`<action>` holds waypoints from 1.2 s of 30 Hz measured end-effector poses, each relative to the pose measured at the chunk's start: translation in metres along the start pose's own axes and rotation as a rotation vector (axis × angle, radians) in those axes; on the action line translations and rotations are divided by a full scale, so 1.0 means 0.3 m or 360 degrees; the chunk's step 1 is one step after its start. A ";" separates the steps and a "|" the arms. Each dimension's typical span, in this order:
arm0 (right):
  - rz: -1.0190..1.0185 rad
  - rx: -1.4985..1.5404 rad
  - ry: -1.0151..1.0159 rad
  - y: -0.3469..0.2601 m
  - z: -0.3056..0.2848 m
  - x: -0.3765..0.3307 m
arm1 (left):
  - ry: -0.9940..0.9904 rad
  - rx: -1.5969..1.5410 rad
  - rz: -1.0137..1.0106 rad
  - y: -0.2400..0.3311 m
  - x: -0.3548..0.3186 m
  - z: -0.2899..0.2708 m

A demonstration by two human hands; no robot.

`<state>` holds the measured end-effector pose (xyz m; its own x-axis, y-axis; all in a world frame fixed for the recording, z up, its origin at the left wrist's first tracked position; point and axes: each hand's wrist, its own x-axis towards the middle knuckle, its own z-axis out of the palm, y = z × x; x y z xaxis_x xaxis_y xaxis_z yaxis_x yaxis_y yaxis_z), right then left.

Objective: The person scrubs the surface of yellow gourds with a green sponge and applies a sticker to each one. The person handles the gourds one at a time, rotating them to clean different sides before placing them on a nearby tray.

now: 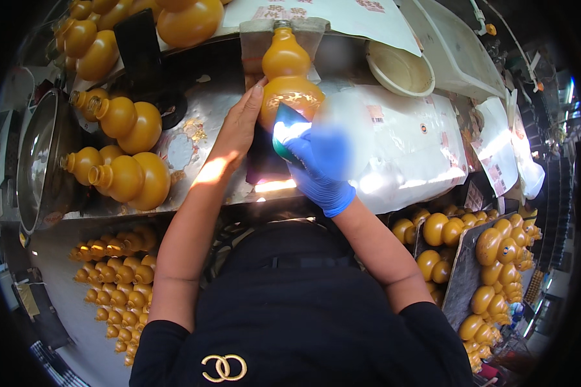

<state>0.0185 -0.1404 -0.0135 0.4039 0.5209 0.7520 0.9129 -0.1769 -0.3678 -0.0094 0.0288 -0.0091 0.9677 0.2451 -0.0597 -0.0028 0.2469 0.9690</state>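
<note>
Right now a gourd (284, 77) lies on the counter (193, 142), neck pointing away from the person, its belly bearing a gold pattern. The left hand (239, 126), bare, steadies its side with fingers flat against it, gripping nothing. The right hand (319, 164), in a blue glove, is closed on a green scraper (285, 129) and presses it on the belly. Judging by this, the pattern is being rubbed onto the surface; the next stroke calls for even pressure while the gourd is kept from rolling. More gourds (119, 151) lie at the left.
</note>
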 end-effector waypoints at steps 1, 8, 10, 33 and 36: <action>-0.0049 -0.0069 -0.0040 -0.002 0.005 -0.002 | 0.0015 0.0031 0.0014 -0.004 0.000 -0.001; -0.0147 -0.0129 -0.0343 -0.063 0.016 0.036 | -0.0009 -0.0138 -0.0017 -0.009 0.000 -0.015; -0.0097 -0.0080 -0.0422 -0.071 0.009 0.049 | 0.0008 -0.0197 0.0003 -0.006 -0.001 -0.007; 0.0776 0.0934 -0.0651 0.219 -0.109 0.399 | 0.0091 0.0002 0.0084 0.008 -0.013 0.014; 0.0880 0.1124 -0.0541 0.170 -0.166 0.369 | 0.0114 0.0080 0.0166 0.017 -0.018 0.036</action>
<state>0.1127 -0.1334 0.0781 0.6270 0.7488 0.2149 0.3072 0.0159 -0.9515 -0.0120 0.0186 -0.0012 0.9422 0.3340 0.0271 -0.0883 0.1696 0.9816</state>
